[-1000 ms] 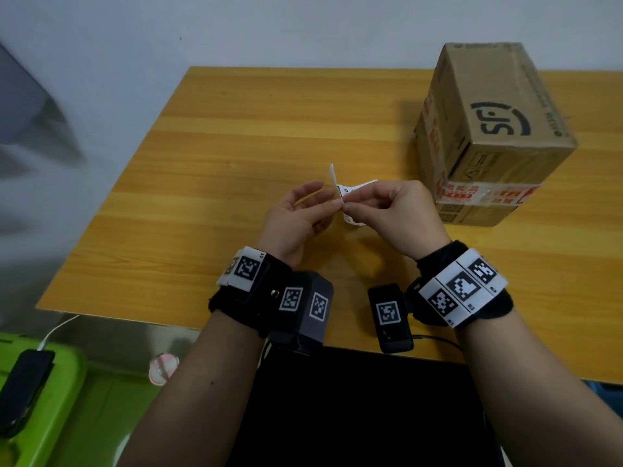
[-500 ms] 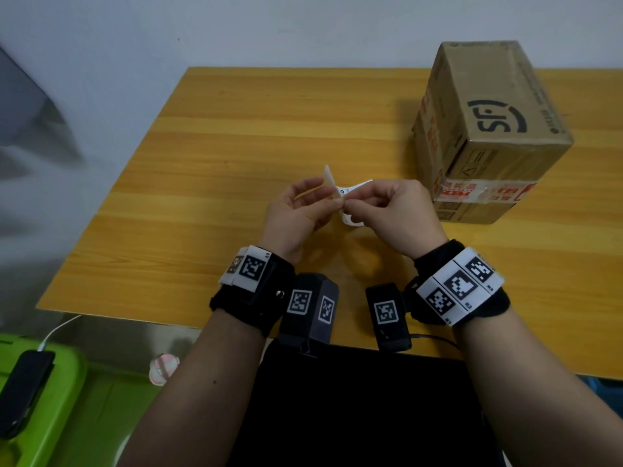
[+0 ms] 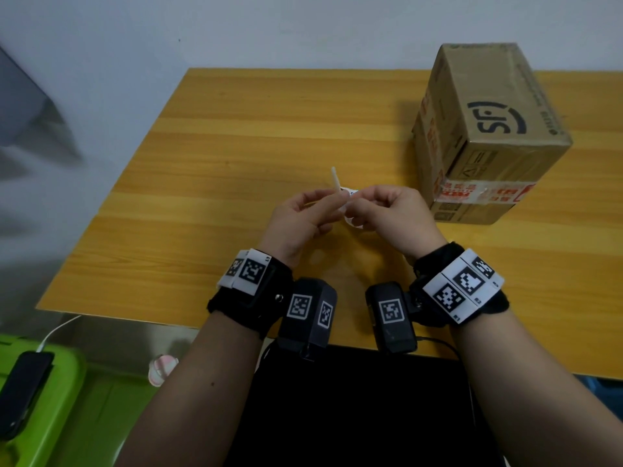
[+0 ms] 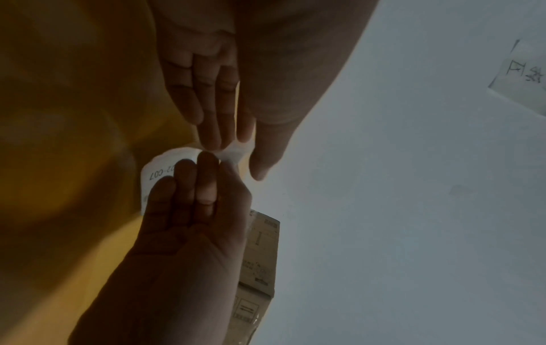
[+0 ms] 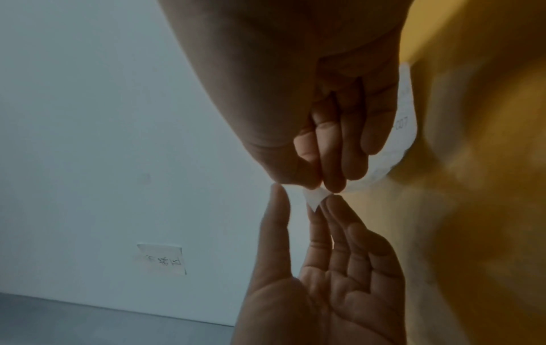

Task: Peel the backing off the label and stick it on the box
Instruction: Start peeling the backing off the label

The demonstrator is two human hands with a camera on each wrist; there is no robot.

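A small white label [image 3: 350, 193] is held between both hands above the middle of the wooden table [image 3: 236, 146]. My left hand [image 3: 332, 205] pinches a white strip [image 3: 335, 178] that stands up from it, probably the backing. My right hand [image 3: 360, 203] pinches the printed label [image 4: 156, 170] with curled fingers; it curves past those fingers [image 5: 404, 116]. A white corner [image 5: 314, 198] shows between the two pinches. The brown cardboard box [image 3: 488, 129], with red and white tape, stands on the table to the right of the hands.
A green bin [image 3: 50, 399] with a black phone [image 3: 23, 389] and a white cable sits on the floor at lower left. The pale wall [image 3: 303, 28] runs behind the table and carries a paper note [image 5: 162, 259]. The table's near edge lies under my wrists.
Both hands stay together at the label with only small finger movements. The upright white strip has hardly shifted. The box has not moved.
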